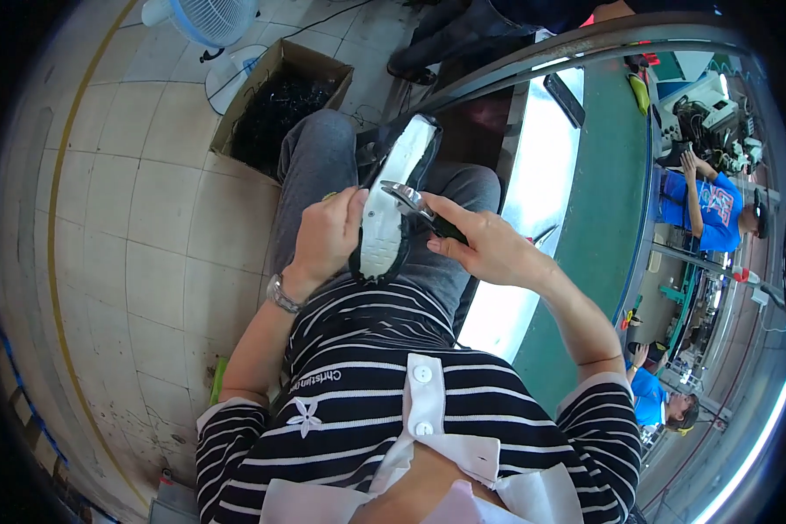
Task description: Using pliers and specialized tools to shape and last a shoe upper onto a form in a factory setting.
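Observation:
A shoe (382, 229) lies bottom up across my lap, its white underside facing me and black material folded round its edge. My left hand (330, 231) is closed on the shoe's left side. In my right hand (493, 244) is a pair of pincers (410, 201) with a metal head and dark handles. The metal head lies over the middle of the white underside, near the right edge. Whether the jaws grip anything there is too small to tell.
A cardboard box (345, 83) of black scraps stands on the tiled floor beside a fan (214, 17). To the right runs a green work surface (598, 201) with a shiny metal strip; a phone (564, 99) lies on it. People in blue work beyond.

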The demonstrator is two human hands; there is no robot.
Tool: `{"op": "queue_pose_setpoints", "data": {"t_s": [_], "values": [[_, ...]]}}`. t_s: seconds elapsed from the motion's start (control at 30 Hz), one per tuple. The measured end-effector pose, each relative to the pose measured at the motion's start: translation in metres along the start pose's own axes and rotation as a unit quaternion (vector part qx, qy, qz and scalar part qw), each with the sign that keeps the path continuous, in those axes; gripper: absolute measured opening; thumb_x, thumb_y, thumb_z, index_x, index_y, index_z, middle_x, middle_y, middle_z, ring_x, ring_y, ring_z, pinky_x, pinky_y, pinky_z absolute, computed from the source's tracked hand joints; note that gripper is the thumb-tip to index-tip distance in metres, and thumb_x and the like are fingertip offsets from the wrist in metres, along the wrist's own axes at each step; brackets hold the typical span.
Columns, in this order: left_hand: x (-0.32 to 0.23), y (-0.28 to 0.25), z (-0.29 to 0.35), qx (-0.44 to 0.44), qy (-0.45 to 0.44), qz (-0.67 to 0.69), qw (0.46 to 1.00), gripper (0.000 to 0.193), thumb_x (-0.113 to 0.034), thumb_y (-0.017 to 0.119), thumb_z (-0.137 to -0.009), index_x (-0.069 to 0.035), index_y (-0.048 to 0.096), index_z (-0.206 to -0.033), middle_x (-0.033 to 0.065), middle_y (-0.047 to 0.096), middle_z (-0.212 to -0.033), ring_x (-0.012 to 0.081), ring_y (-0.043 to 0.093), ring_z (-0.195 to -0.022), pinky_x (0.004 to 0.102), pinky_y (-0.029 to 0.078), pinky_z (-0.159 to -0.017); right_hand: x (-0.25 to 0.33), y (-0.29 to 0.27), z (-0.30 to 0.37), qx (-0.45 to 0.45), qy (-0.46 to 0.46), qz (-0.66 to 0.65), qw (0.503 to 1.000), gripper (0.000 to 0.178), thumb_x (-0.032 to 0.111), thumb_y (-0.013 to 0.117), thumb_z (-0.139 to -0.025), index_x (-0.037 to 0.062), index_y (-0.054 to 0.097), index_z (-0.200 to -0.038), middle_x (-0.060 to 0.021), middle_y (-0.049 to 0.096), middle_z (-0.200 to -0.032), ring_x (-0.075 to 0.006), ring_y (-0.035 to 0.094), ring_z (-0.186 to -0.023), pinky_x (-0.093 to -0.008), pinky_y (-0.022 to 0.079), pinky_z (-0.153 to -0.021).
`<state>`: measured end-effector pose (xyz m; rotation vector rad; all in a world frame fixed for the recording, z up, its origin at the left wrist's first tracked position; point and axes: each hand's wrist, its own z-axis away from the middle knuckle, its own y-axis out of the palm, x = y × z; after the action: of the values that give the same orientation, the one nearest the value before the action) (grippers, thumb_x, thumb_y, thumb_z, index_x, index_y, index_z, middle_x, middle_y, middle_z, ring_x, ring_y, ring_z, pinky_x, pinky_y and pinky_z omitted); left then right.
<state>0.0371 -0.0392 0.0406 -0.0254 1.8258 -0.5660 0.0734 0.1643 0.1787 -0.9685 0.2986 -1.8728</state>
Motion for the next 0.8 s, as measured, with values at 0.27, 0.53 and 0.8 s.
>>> {"op": "queue_pose_setpoints", "data": {"t_s": [0.27,0.53,0.8], "values": [[-0.008,-0.010,0.000,0.163,0.041,-0.134,0.977,0.019,-0.018,0.055,-0.094,-0.001,0.061,-0.089,0.0188,0.061,-0.070,0.0343,0.063,-0.068,0.0378,0.049,-0.058,0.022,-0.007,-0.010,0.028,-0.050,0.197,0.979,0.056,0.017,0.055,-0.095,0.0103,0.031,-0.144,-0.0193,0.066,-0.078,-0.0357,0.064,-0.065,-0.0458,0.049,-0.065],[-0.003,-0.011,-0.001,0.252,-0.334,0.424,0.803,0.057,-0.031,0.058,-0.095,-0.014,0.037,-0.144,0.0102,0.060,-0.124,0.0196,0.061,-0.105,0.0328,0.050,-0.085,-0.017,0.023,-0.006,-0.012,-0.034,0.108,0.994,0.056,0.016,0.053,-0.096,0.0250,0.030,-0.146,-0.0169,0.065,-0.078,-0.0305,0.064,-0.058,-0.0402,0.051,-0.052],[-0.003,0.028,-0.027,0.162,-0.366,0.598,0.695,0.082,-0.039,0.060,-0.093,-0.021,0.008,-0.154,0.0125,0.029,-0.150,0.0216,0.038,-0.131,0.0330,0.033,-0.106,-0.026,0.045,0.001,-0.088,-0.074,0.054,0.992,0.059,0.019,0.056,-0.095,0.0219,0.029,-0.147,-0.0149,0.065,-0.071,-0.0249,0.060,-0.049,-0.0351,0.046,-0.043]]}}
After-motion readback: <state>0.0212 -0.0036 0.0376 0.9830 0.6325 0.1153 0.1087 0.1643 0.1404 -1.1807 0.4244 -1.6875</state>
